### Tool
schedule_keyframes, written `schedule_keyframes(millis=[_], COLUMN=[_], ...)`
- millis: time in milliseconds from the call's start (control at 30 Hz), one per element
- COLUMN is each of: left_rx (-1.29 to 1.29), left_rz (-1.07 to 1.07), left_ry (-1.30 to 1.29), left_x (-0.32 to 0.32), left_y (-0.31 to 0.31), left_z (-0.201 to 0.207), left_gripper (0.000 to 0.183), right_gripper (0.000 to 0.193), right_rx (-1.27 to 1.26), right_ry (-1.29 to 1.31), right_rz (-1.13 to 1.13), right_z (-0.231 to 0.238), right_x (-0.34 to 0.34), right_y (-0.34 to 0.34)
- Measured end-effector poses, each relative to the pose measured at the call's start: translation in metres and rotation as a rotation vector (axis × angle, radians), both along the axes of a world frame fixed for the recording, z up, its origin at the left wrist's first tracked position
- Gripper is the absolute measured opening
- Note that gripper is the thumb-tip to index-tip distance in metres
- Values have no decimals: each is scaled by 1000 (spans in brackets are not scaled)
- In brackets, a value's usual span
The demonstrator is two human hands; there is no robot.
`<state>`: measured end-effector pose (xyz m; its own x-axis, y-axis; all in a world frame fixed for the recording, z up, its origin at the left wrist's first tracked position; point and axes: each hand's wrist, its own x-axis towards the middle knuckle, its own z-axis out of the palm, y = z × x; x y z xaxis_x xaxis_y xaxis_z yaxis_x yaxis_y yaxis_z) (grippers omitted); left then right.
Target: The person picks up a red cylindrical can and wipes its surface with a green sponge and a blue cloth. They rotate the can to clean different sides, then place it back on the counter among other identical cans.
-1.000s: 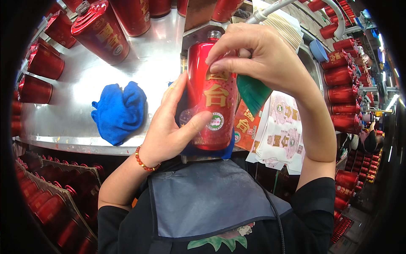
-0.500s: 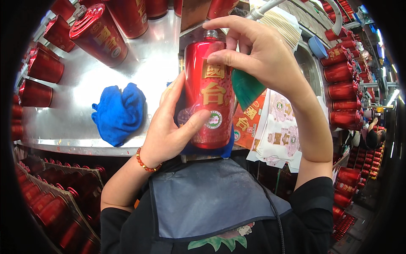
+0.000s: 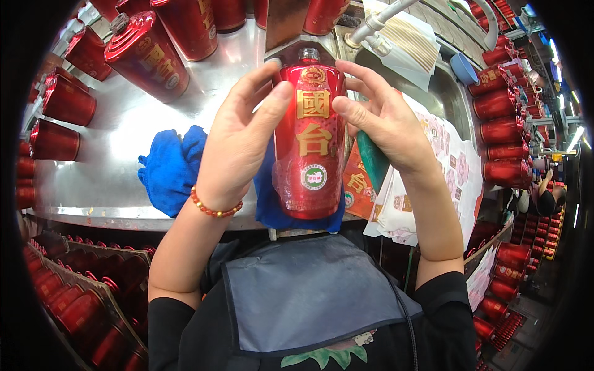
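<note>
A glossy red bottle (image 3: 307, 148) with gold lettering, a round green-and-white mark and a bare clear neck lies face up in front of me. Its base rests on a blue cloth (image 3: 267, 201). My left hand (image 3: 241, 127) is cupped at the bottle's upper left side, fingers bent and thumb against the edge. On the opposite side, my right hand (image 3: 387, 120) has its thumb and index fingertips at the bottle's upper right edge. A flat green scraper (image 3: 373, 157) sticks out from under that palm, tucked in the lower fingers, which are mostly hidden.
A crumpled blue cloth (image 3: 173, 170) lies on the metal table (image 3: 117, 201) at left. Red bottles (image 3: 148, 59) stand behind it. Printed label sheets (image 3: 396, 216) lie at right, below a metal pipe (image 3: 377, 25). A blue bowl (image 3: 464, 68) and racked bottles (image 3: 504, 133) stand farther right.
My left hand has moved up from the bottle's lower side to its shoulder. The right hand has come down from the neck to the right side with the scraper. The bottle's front has turned more squarely upward.
</note>
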<state>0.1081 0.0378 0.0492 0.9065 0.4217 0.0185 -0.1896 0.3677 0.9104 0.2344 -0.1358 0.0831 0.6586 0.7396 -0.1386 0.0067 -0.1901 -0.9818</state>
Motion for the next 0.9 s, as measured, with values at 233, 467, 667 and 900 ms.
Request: schedule_keyframes(millis=[233,467,667,900], left_rx=[-8,-32,-97,-137], left_rz=[-15,-21,-25,-76], left_ry=[47,54,56,68], left_x=[16,18,18,16], left_y=[-2,-2,1,5], left_z=[-2,-2,-3,-5], left_gripper=[55,53,45,38], right_gripper=[75,72,70,70], right_rx=[96,118,107,76], right_ry=[52,104,108,122], right_rz=[-22,-1,-8,-12], right_z=[-10,-8,-9,-8], right_x=[-3,-3,0,1], right_y=[6,6,4,9])
